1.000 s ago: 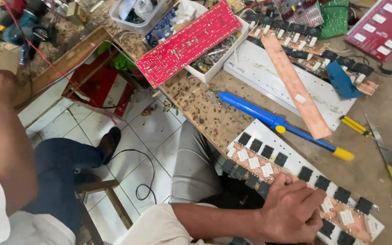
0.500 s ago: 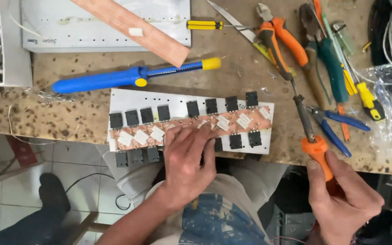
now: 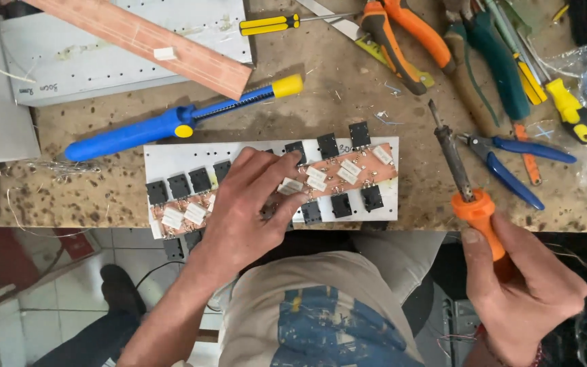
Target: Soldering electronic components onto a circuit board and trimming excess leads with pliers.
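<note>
My left hand (image 3: 246, 207) lies flat on a white plate (image 3: 171, 160) that carries a copper circuit strip (image 3: 368, 170) with several black transistors and white resistors. The plate sits at the front edge of the wooden bench (image 3: 388, 122). My right hand (image 3: 521, 289) grips the orange handle of a soldering iron (image 3: 463, 173). The iron's dark tip points up and away, to the right of the plate and not touching it.
A blue desoldering pump (image 3: 171, 122) lies behind the plate. A second copper strip (image 3: 144, 37) rests on a white panel (image 3: 103, 64) at back left. Blue pliers (image 3: 518, 160), orange pliers (image 3: 402, 41), screwdrivers (image 3: 565, 102) and a green-handled tool (image 3: 497, 61) crowd the right.
The view has swung from the left side of the bench to straight over the plate. My right hand has lifted the soldering iron higher. My left hand stays pressed on the board.
</note>
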